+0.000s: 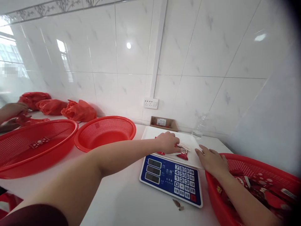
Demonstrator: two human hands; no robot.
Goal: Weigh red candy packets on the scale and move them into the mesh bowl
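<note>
My left hand (168,142) reaches across to the white pan of a digital scale (171,179). Its fingers are curled around red-and-white snack packets (183,153), partly hidden under the palm. At the pan's right edge, my right hand (213,160) lies with its fingers stretched out, apparently holding nothing. Below my right forearm stands a red basket (249,160) filled with dark red packets (258,188). The digits on the scale's displays are too faint to read.
Left of the scale stand a red basket (128,124) and another red basket (72,125) with one packet inside. Red plastic bags (81,111) line the wall, near another person's hand (14,111). A cardboard box (175,125) and clear bottle (199,127) sit behind the scale.
</note>
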